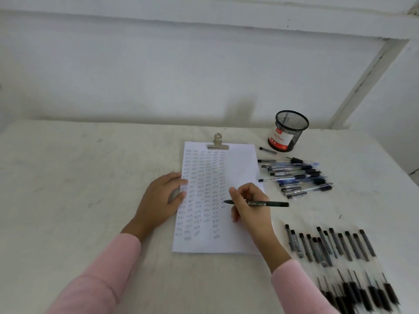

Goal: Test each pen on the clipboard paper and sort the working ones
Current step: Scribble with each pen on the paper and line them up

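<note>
White tabletop (79,200) carries a white sheet of clipboard paper (238,223) filled with columns of small tally marks. Left hand (162,200) lies open and flat on its left edge; right hand (249,205) grips a dark green pen (267,203), tip at the marks. Blurred black pens (328,245) run off the bottom right corner; open surface spreads leftward.

Lighting: soft, even and bright daylight-like tone, no glare; faint diffuse shadows on the wall (238,109) behind the desk (79,177) and under the hands. Image quality: generally soft focus; pens at lower right (353,288) smeared by blur. Distortion: wide-angle bending of straight lines toward the frame edges.
</note>
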